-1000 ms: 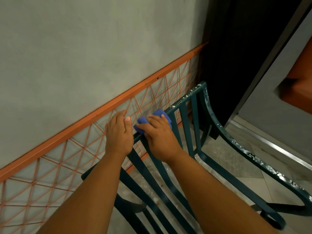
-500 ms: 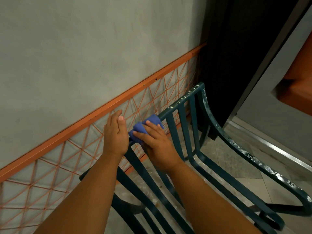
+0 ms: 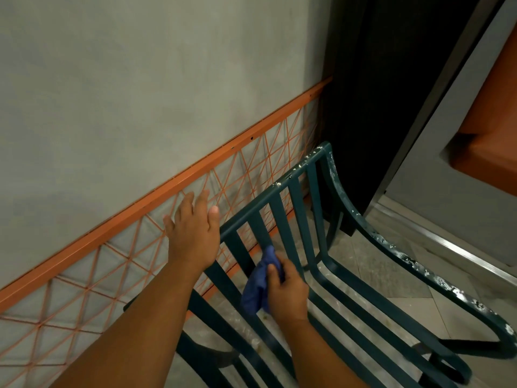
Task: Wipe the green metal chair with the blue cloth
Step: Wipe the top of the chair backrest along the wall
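The green metal chair (image 3: 347, 298) stands before me, its slatted back toward the wall and its chipped right armrest curving down to the floor. My right hand (image 3: 288, 289) is closed around the crumpled blue cloth (image 3: 260, 281) and presses it against one of the back slats, well below the top rail. My left hand (image 3: 193, 228) is raised with fingers spread beside the left end of the top rail; it holds nothing, and I cannot tell if the palm touches the rail.
A grey wall with an orange rail and orange wire lattice (image 3: 117, 270) runs close behind the chair. A dark door panel (image 3: 386, 107) and a metal-framed doorway (image 3: 447, 242) stand to the right. The tiled floor (image 3: 391, 278) shows between the slats.
My right hand has carried the cloth from the top rail down onto a back slat. My left hand has let go of the top rail and opened its fingers.
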Motion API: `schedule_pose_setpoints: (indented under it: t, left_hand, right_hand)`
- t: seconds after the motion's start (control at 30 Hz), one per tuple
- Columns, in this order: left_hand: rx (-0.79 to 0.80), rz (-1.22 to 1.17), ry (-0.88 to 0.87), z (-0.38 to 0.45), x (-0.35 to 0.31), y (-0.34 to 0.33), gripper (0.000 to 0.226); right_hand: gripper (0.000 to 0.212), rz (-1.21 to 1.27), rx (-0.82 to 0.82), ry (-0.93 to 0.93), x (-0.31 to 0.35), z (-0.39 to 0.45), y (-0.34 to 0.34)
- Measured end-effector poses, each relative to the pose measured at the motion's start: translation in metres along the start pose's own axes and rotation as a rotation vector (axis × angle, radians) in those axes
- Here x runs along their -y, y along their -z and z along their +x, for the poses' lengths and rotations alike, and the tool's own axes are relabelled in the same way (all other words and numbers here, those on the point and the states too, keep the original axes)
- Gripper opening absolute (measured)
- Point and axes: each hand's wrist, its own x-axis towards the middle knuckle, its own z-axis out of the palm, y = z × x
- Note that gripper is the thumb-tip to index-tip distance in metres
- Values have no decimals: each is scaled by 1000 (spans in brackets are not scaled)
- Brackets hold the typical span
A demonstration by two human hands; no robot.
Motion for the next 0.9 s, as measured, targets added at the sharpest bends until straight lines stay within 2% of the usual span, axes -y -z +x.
schedule_pose_setpoints:
  t: [0.1, 0.17, 0.23, 0.37, 0.47, 0.6, 0.67, 0.8, 0.9]
  left_hand:
    - [32, 73, -63, 10, -18, 1, 51]
    - [26, 117, -149, 21, -32, -1, 50]
    - [41, 170, -194, 32, -40, -7, 50]
    - [88, 248, -175, 39, -42, -22, 54]
    - [80, 266, -151, 40, -41, -26, 55]
    - [69, 298, -167, 40, -42, -27, 56]
    - [68, 297, -161, 40, -42, -27, 56]
    - [63, 296, -149, 39, -42, -26, 56]
    - [48, 284, -160, 40, -42, -27, 55]
  right_hand:
    - [14, 171, -253, 53, 35, 13, 11]
    - [21, 208, -315, 159, 60, 25, 13]
    - [34, 112, -322, 345, 79, 40, 15]
    - [44, -355, -110, 644, 81, 77, 7]
    - [46, -593, -7, 699, 73, 97, 11]
    - [40, -686, -57, 529, 106, 115, 11]
    - [38, -697, -54, 505, 117, 115, 1]
    - [37, -569, 54, 776, 93, 106, 13]
    - [40, -695, 136, 840, 89, 124, 39]
